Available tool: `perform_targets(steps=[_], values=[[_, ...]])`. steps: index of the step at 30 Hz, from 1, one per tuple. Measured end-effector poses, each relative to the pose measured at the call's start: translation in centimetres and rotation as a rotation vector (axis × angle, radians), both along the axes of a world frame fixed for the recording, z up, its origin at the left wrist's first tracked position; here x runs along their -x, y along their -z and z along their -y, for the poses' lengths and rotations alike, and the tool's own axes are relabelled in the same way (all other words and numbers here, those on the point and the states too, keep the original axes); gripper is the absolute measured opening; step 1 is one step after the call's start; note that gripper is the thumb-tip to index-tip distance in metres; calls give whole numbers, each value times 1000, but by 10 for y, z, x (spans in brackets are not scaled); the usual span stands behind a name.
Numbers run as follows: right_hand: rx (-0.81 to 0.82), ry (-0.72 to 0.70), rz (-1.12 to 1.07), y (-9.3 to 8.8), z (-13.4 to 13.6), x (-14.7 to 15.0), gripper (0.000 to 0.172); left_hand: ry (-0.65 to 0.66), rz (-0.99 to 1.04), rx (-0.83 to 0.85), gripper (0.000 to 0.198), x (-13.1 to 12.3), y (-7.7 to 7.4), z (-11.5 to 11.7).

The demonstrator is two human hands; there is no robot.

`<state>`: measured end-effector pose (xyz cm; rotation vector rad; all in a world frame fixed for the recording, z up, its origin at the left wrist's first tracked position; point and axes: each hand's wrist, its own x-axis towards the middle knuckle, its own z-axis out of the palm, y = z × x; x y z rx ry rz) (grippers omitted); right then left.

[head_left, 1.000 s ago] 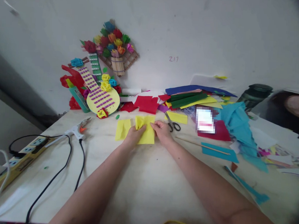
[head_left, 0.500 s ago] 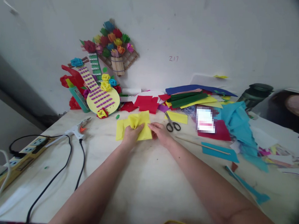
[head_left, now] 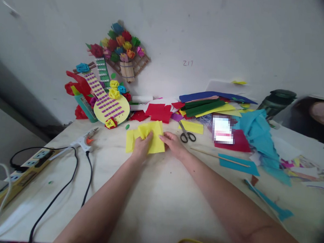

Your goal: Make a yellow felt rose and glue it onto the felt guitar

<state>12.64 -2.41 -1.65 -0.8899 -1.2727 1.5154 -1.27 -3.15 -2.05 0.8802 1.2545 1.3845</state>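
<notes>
My left hand (head_left: 141,147) is closed on yellow crepe paper (head_left: 156,144), its thumb pressing into the gathered middle of the sheet. At the paper's right edge, my right hand (head_left: 174,144) pinches with thumb and forefinger. The paper looks layered, with a flat flap to the left of my left thumb. Fingers beneath the sheet are hidden. Just right of my right hand lie black-handled scissors (head_left: 187,136), their blades over another yellow piece (head_left: 195,127). A thin wooden stick (head_left: 220,157) rests partly across a blue strip (head_left: 235,164).
A white glue gun (head_left: 82,143) with a black cord lies left, near a power strip (head_left: 26,168). Behind stand a paper-flower guitar (head_left: 112,110) and a teal glue bottle (head_left: 86,108). Coloured sheets (head_left: 203,106), blue crepe paper (head_left: 259,134) and a dark bottle (head_left: 278,102) occupy the back right.
My left thumb has drawn slightly up and left on the yellow paper. The right hand's fingertips have shifted a little at its right edge.
</notes>
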Motion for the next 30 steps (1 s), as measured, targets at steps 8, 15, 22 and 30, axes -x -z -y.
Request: perform_targets(steps=[8, 15, 22, 30], values=[[-32, 231, -51, -4, -7, -5, 31, 145, -82, 112, 42, -4, -4, 6], [-50, 387, 30, -5, -13, -11, 28, 171, -113, 132, 40, -5, -3, 6], [-111, 406, 94, -4, -14, -13, 25, 199, -29, 133, 44, -5, -9, 11], [-78, 426, 65, -7, -13, -14, 24, 147, 179, 169, 52, -4, -10, 9]])
